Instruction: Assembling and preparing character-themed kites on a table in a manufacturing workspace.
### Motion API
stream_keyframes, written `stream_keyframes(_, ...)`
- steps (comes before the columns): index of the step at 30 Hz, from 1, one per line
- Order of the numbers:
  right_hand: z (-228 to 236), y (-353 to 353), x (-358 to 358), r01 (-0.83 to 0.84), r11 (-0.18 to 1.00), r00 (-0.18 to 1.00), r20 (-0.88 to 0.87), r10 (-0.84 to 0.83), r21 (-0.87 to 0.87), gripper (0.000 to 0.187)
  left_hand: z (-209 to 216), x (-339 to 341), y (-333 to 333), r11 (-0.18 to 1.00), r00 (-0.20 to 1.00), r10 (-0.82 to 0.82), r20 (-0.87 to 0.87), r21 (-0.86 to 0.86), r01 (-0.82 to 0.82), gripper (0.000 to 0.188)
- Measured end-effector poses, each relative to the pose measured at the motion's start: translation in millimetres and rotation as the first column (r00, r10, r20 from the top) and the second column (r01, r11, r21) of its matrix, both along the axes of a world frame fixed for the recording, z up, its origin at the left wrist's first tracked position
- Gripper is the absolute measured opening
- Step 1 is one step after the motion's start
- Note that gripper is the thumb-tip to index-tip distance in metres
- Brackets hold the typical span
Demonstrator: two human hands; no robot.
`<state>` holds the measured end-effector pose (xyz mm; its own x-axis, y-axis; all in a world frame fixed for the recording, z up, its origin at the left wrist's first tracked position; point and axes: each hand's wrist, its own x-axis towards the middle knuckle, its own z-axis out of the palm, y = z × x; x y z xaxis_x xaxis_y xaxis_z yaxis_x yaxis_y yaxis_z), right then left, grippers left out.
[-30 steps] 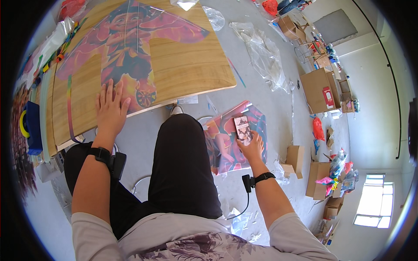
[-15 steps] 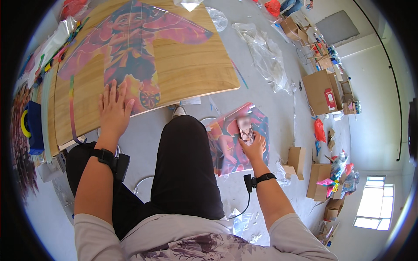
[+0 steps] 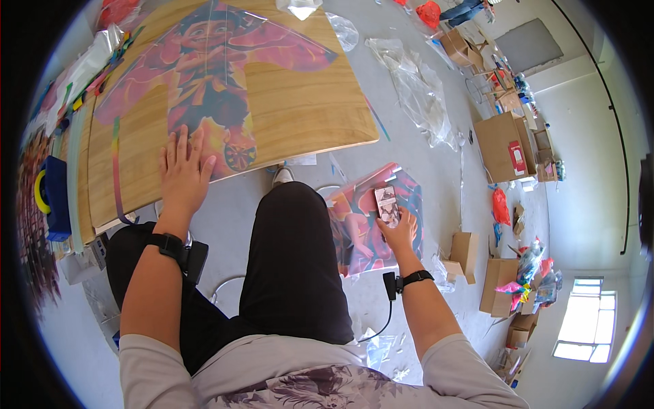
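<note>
A printed figure kite with pink-red wings lies spread on the wooden table. My left hand rests flat on the kite's lower part near the table's front edge, its fingers stretched out. Down to the right, my right hand grips a phone by its near end, with a picture showing on its face. Below the phone lies another printed film sheet, pink and dark blue; what supports it is hidden. A rainbow-coloured ribbon runs down the table's left side.
A blue tape dispenser with a yellow roll stands at the table's left edge. Clear plastic film lies on the floor beyond. Cardboard boxes and bags line the right side. Another person's legs show at the far top.
The view has shifted slightly, moving the table a little right and down in the picture. Both hands keep their places, the left on the kite, the right around the phone.
</note>
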<state>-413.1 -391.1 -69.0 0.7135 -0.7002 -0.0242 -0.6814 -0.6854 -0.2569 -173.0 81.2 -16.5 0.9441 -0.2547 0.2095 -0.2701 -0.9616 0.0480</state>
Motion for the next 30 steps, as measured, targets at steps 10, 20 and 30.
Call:
stream_keyframes(10,9.9,17.5,4.5,0.074,0.997,0.997,-0.018,-0.074,0.002,0.089,2.8,1.3,0.5,1.0,1.0,-0.001,-0.001,-0.021,0.001,0.062)
stream_keyframes(20,107.8,154.4,46.0,-0.548,0.76,0.737,0.632,0.24,0.35,0.035,-1.8,7.4,6.8,0.982,0.994,-0.074,-0.079,-0.179,0.059,0.067)
stream_keyframes(30,143.2,241.6,61.9,-0.808,0.527,0.578,0.528,0.622,0.263,0.029,29.0,-16.0,93.2,0.255,0.884,-0.341,-0.319,-0.937,-0.24,0.034)
